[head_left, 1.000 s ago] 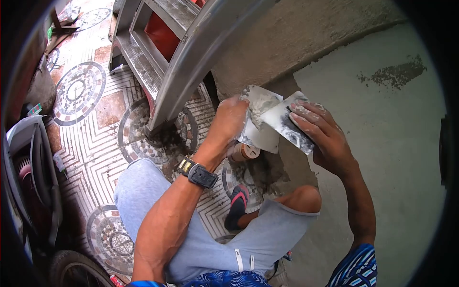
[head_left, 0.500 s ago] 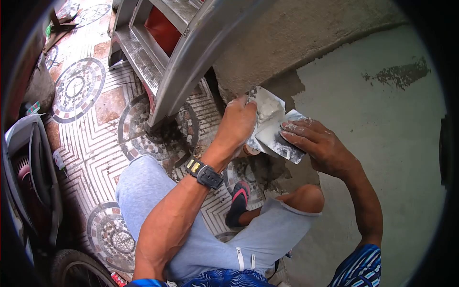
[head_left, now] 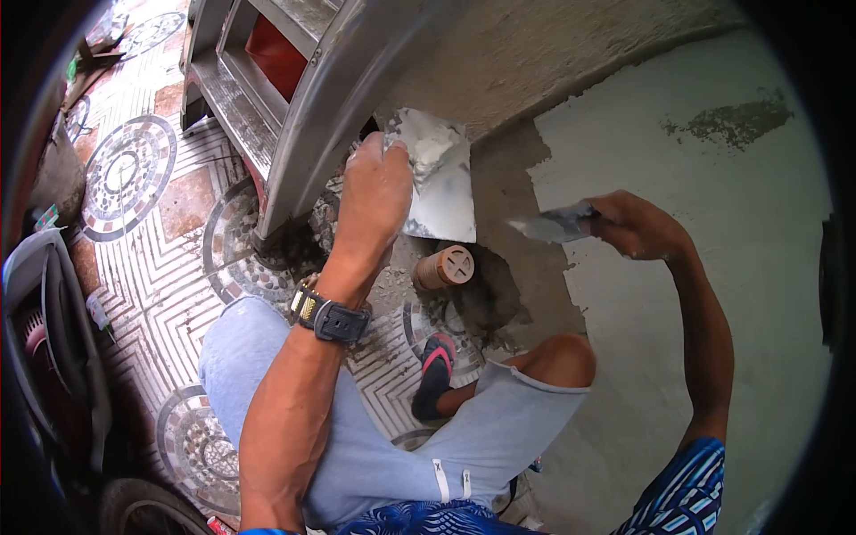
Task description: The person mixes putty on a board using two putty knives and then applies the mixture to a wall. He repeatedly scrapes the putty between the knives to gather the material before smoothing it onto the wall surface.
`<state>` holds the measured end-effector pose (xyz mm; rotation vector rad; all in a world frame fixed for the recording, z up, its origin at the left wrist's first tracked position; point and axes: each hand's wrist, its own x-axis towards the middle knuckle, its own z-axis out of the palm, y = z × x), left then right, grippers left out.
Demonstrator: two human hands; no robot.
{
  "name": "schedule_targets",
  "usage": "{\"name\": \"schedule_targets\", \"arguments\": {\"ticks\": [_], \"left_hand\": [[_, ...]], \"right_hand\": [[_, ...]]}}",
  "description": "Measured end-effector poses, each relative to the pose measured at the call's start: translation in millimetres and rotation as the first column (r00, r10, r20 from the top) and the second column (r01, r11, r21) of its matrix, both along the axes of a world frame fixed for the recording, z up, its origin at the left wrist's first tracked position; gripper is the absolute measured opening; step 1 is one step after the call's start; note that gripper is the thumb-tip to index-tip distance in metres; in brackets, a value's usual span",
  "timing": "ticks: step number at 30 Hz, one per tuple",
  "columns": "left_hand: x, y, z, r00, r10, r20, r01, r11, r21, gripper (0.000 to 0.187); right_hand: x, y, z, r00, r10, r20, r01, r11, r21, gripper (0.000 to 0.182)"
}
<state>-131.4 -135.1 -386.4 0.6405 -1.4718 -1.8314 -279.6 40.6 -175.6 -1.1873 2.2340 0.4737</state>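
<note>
My left hand [head_left: 374, 187] is closed on the edge of a white rectangular board [head_left: 450, 201], held in front of the wall. A lump of wet whitish putty [head_left: 432, 141] sits on the board's upper part. To the right, my right hand [head_left: 637, 225] grips a putty knife [head_left: 555, 225], its smeared blade pointing left towards the wall's bare strip. A gap separates blade and board. Behind them, the wall [head_left: 678, 303] carries a smooth light-grey coat, with a darker uncoated strip [head_left: 508, 192] beside it. My fingers hide the knife's handle.
A metal ladder [head_left: 299, 147] stands close to my left hand. Below the board, an orange-brown capped pipe stub [head_left: 446, 266] sticks out near the wall's foot. My sandalled foot [head_left: 435, 379] rests on patterned floor tiles [head_left: 134, 174]. A wheel [head_left: 152, 513] shows at lower left.
The putty knife has come off the board and moved right with my right hand. My left hand has shifted the board left and up, uncovering the pipe stub.
</note>
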Motion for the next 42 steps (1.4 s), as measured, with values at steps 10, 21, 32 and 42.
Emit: {"name": "schedule_targets", "arguments": {"ticks": [10, 21, 32, 42], "left_hand": [[5.1, -1.1, -13.7, 0.992, 0.037, -0.120, -0.053, 0.990, -0.133, 0.030], [8.4, 4.4, -7.0, 0.987, 0.015, -0.162, 0.006, 0.991, 0.131, 0.030], [6.8, 5.2, -15.0, 0.995, 0.015, -0.104, -0.011, 0.999, 0.039, 0.032], [-13.1, 18.7, -13.4, 0.992, -0.050, -0.113, 0.071, 0.979, 0.192, 0.034]], "right_hand": [[-52.0, -14.8, -86.3, 0.296, 0.670, -0.681, -0.595, 0.687, 0.417, 0.030], [-137.5, -12.6, -158.1, -0.070, 0.696, -0.715, -0.657, 0.507, 0.558, 0.042], [-166.5, -13.4, -181.1, 0.052, 0.692, -0.720, -0.548, 0.622, 0.559, 0.042], [-162.9, -19.1, -180.5, 0.161, 0.676, -0.719, -0.542, 0.669, 0.508, 0.041]]}}
